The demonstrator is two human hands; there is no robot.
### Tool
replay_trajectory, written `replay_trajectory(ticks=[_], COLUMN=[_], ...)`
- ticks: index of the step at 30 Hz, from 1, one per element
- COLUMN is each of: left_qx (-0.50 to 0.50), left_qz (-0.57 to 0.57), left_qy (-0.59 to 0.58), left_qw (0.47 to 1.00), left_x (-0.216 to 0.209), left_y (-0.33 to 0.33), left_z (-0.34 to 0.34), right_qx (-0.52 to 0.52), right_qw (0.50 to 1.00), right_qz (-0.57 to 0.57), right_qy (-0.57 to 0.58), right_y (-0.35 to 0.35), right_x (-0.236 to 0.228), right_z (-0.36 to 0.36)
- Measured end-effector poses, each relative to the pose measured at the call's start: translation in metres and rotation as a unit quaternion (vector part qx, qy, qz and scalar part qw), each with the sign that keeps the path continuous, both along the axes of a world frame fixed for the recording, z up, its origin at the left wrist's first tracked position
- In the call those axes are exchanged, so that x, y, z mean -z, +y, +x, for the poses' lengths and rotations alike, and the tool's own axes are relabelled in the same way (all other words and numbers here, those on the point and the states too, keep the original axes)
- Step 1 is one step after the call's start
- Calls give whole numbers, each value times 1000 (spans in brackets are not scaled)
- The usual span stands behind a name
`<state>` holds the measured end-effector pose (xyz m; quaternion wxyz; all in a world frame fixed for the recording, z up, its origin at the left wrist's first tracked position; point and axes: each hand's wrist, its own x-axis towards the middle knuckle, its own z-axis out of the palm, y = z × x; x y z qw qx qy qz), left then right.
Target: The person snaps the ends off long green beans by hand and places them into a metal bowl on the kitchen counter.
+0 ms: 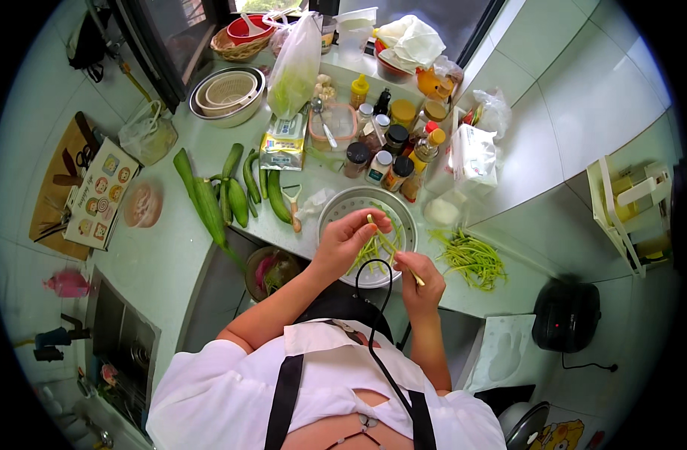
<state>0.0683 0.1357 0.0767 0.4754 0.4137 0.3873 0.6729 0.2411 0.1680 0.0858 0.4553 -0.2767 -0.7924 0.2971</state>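
Observation:
Over a metal colander [408, 225] at the counter's front edge, my left hand [351, 238] pinches the upper part of a thin green stem between thumb and fingertips. To its right and a little nearer, my right hand [421, 281] is closed on a pale green stem [417, 276] that sticks out past the fingers. Whether both hands hold the same stem is hard to tell. Cut green stem pieces [368, 253] lie inside the colander, partly hidden by my left hand. A loose pile of long green stems [474, 259] rests on the counter to the right.
Left of the colander lie a wooden-handled peeler [292, 208] and several long green gourds [208, 206]. Behind it crowd sauce bottles and jars [396, 139]. Below the counter edge stands a bin [255, 279] with scraps. A sink [122, 330] is at the left. A black cable hangs before me.

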Motion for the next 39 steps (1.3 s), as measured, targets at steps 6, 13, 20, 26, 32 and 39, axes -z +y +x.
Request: replay_trajectory(ticks=[6, 13, 20, 26, 32, 39], left_qx=[-28, -2, -5, 19, 48, 25], left_qz=[-13, -63, -33, -70, -110, -92], left_qy=[76, 90, 197, 59, 127, 225], left_qw=[997, 994, 980, 996, 985, 970], left_x=[11, 13, 4, 9, 10, -13], left_y=[-4, -15, -26, -26, -31, -40], left_z=[4, 0, -1, -10, -12, -14], right_qx=[13, 27, -68, -104, 10, -71], right_qw=[1000, 952, 932, 944, 943, 939], right_qz=[19, -255, -301, -293, -306, -281], right_qy=[-10, 169, 191, 105, 132, 182], right_y=[-7, -11, 22, 28, 39, 31], right_x=[2, 5, -6, -13, -12, -16], right_z=[5, 5, 23, 15, -10, -21])
